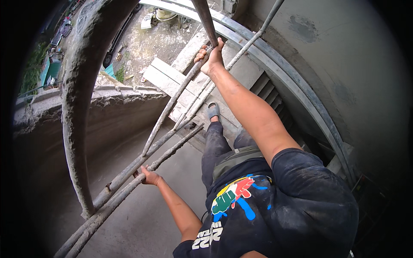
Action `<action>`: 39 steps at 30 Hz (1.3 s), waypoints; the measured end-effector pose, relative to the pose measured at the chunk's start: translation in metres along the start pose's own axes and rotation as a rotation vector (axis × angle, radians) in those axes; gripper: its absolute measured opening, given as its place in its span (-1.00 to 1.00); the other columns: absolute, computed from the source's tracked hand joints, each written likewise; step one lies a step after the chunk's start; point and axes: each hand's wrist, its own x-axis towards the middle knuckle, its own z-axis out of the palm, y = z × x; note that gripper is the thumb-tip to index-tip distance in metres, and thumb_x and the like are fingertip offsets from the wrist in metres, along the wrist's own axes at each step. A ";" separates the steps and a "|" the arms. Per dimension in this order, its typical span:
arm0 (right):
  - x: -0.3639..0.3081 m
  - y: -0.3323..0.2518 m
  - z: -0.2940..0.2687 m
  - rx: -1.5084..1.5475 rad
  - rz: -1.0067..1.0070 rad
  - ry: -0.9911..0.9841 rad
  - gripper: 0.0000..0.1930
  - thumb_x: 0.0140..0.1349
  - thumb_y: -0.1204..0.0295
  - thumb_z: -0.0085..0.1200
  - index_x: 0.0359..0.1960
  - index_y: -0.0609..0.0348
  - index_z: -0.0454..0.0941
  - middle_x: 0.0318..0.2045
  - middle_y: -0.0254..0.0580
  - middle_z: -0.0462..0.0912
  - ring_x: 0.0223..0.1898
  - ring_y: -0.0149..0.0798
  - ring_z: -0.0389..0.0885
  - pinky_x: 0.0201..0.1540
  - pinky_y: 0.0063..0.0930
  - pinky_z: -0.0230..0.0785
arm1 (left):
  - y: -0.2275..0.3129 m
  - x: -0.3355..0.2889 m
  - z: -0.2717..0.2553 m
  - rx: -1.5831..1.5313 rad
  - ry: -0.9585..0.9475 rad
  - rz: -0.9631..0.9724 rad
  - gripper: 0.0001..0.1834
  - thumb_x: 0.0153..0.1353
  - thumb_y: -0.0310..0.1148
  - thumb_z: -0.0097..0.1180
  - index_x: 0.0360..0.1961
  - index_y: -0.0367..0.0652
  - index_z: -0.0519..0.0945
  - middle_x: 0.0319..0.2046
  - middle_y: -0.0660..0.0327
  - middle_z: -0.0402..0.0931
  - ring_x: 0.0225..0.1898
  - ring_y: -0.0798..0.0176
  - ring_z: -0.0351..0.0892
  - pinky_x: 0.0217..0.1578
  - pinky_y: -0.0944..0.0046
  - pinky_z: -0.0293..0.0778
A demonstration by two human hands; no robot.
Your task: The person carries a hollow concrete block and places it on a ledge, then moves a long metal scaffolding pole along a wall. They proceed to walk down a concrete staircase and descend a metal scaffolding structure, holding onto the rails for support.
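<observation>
My right hand (211, 58) is closed round a metal scaffold pole (205, 19) at the top centre, where a thinner grey rod (174, 99) runs down to the left from the grip. Lower left, my left hand (149, 175) has its fingers round a rough, mortar-crusted pole (178, 144); part of the fingers is hidden behind it. Beside that pole lies a longer pole (124, 175), slanting the same way, with a short pin on it. A thick curved pole (74, 107), coated in dried cement, meets it at the lower left.
Below my sandalled foot (213, 111) are pale boards (165, 77). Concrete steps (269, 92) descend behind a curved metal rail (301, 86). A broken-edged concrete wall (124, 92) stands left, with dirt ground (146, 43) and a vehicle far below. A grey wall (352, 64) rises right.
</observation>
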 end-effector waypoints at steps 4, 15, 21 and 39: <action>-0.017 -0.009 0.002 -0.045 0.100 -0.017 -0.45 0.19 -0.22 -0.19 -0.41 0.09 0.30 -0.68 -0.37 0.29 -0.62 -0.28 0.33 -0.35 -0.23 0.29 | 0.026 0.004 -0.009 -0.060 -0.007 -0.021 -0.34 0.20 -0.64 0.05 0.35 -0.34 0.22 0.21 0.03 0.38 -0.37 0.21 0.55 -0.31 0.25 0.56; -0.030 -0.104 0.009 -1.419 -0.158 0.309 -0.31 0.20 0.13 0.03 0.29 0.33 0.27 0.19 0.19 0.44 0.14 0.03 0.50 0.19 0.06 0.31 | 0.036 0.023 -0.024 -0.089 -0.099 -0.062 -0.29 0.14 -0.65 0.06 0.36 -0.29 0.23 0.29 0.10 0.34 -0.30 0.24 0.57 -0.25 0.27 0.54; -0.149 -0.113 0.135 -1.465 -0.553 -0.608 -0.28 0.03 0.15 0.39 0.15 0.32 0.39 -0.01 0.05 0.57 0.06 -0.11 0.54 0.10 -0.31 0.40 | 0.013 0.030 -0.039 -0.049 0.030 -0.051 -0.36 0.10 -0.65 0.12 0.28 -0.31 0.36 -0.04 0.08 0.53 -0.37 0.24 0.55 -0.32 0.26 0.54; -0.073 -0.171 0.188 -1.281 -1.330 -0.186 -0.69 0.15 0.25 0.08 -0.61 0.22 0.59 -0.69 0.05 0.56 -0.62 -0.05 0.58 -0.46 -0.21 0.41 | 0.100 -0.017 0.000 -0.210 -0.296 -0.086 -0.26 0.08 -0.65 0.05 0.35 -0.27 0.19 0.06 0.12 0.41 -0.30 0.29 0.47 -0.20 0.26 0.49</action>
